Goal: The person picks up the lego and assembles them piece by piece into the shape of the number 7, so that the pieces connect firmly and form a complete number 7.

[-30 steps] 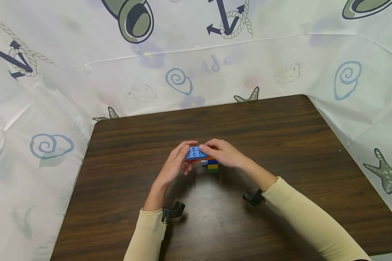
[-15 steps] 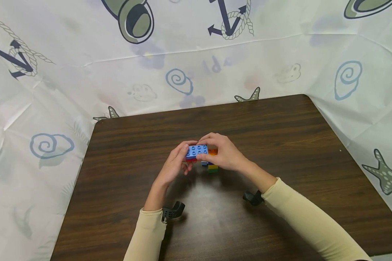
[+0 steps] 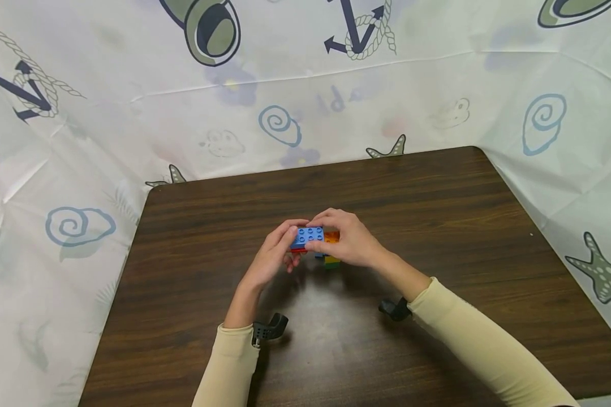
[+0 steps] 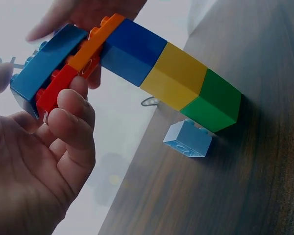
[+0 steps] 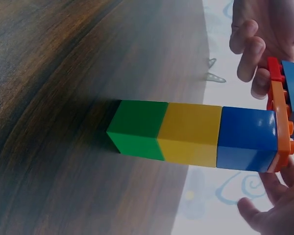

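Observation:
A tower of toy building bricks stands on the table, with a green brick [image 4: 213, 100], a yellow brick [image 4: 174, 76] and a dark blue brick [image 4: 132, 51] from the bottom up. A thin orange brick [image 4: 95, 44] lies on top, and a thin red brick [image 4: 56, 88] sticks out beside it to the left. Over these two is a blue brick [image 3: 309, 234], slightly apart from the orange studs in the left wrist view. My left hand [image 3: 270, 259] holds the red and blue bricks at their left end. With thumb in front and fingers behind, my right hand [image 3: 355, 243] grips the blue brick.
A small light blue brick [image 4: 188, 139] lies on the dark wooden table [image 3: 214, 226] close to the tower's base. A white printed cloth [image 3: 183, 118] hangs behind the table and along its sides.
My right thumb has moved from the top of the blue brick to its front side, and more of the orange brick shows. My left hand has stayed almost still.

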